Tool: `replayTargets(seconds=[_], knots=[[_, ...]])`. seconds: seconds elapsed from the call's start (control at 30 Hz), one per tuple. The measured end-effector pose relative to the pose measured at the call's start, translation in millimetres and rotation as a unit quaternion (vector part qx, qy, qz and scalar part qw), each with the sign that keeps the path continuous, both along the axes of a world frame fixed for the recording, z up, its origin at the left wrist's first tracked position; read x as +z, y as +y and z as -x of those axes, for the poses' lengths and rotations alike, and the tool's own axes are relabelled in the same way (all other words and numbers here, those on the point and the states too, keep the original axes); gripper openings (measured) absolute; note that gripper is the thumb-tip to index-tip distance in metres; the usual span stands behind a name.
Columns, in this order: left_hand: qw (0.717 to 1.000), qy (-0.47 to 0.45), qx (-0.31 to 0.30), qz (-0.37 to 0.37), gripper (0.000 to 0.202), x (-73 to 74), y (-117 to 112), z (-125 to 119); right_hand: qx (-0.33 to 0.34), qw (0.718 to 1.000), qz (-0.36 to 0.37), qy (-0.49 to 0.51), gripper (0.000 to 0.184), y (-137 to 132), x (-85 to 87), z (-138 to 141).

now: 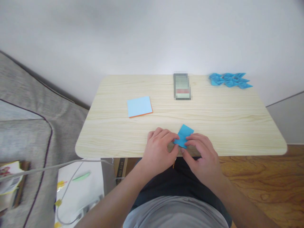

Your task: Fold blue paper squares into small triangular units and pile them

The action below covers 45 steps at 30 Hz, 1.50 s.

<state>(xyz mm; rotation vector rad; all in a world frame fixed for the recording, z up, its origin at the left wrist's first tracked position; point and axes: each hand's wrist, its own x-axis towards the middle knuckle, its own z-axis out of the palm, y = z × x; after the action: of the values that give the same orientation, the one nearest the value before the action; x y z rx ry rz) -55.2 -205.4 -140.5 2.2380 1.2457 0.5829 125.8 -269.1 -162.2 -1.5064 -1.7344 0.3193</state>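
Note:
A small piece of blue paper (184,132) lies near the front edge of the table, between my two hands. My left hand (161,146) pinches its left corner between thumb and index finger. From the other side, my right hand (201,150) holds the lower right edge with its fingertips, the thumb below. Fingers cover part of the lower edge, so any creases there are hard to make out. Farther back on the left sits a stack of light blue paper sheets (139,106) with an orange layer showing underneath.
Several folded blue paper pieces (229,80) lie in a cluster at the table's back right. A pixelated phone-like object (182,86) is at the back middle. The pale wooden table (106,133) meets a white wall. Left stand a grey sofa (64,126) and a cable (59,165).

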Motion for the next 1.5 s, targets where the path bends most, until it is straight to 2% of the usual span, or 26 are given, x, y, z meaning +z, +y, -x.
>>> replayTargets(seconds=[0.3,0.5,0.6,0.77,0.93,1.03,1.2,1.27,1.4,1.5], knots=[[1.000,0.002,-0.012,0.006,0.026,3.5,3,-1,0.001,1.000,0.004,0.017,0.018,3,-0.1,-4],[0.999,0.011,-0.043,-0.007,0.015,6.4,5,-3,0.041,0.999,0.022,0.019,0.021,6,2.1,-15],[0.998,0.015,-0.055,-0.025,0.015,4.6,6,-2,0.055,0.998,0.026,0.018,0.024,7,2.8,-19],[0.998,0.006,-0.049,-0.044,0.027,-1.8,8,1,0.075,0.996,0.034,0.018,0.028,9,2.9,-20],[0.997,-0.041,-0.060,-0.020,0.017,-2.8,5,1,0.087,0.996,0.020,0.031,0.023,11,0.5,-18],[0.995,-0.091,-0.041,0.001,0.016,-1.3,3,3,0.080,0.995,0.013,0.062,0.019,10,1.9,-19],[0.982,-0.187,0.023,0.023,0.037,6.3,5,9,0.045,0.987,0.006,0.152,0.015,5,13.1,-20],[0.977,-0.207,0.013,0.043,0.040,11.7,8,12,0.041,0.979,0.004,0.197,0.014,4,16.7,-20],[0.962,-0.246,-0.030,0.111,0.021,21.3,9,15,0.030,0.961,0.006,0.274,0.014,3,19.8,-19],[0.950,-0.274,-0.039,0.145,0.021,24.6,8,15,0.031,0.949,0.005,0.313,0.015,3,22.0,-18]])
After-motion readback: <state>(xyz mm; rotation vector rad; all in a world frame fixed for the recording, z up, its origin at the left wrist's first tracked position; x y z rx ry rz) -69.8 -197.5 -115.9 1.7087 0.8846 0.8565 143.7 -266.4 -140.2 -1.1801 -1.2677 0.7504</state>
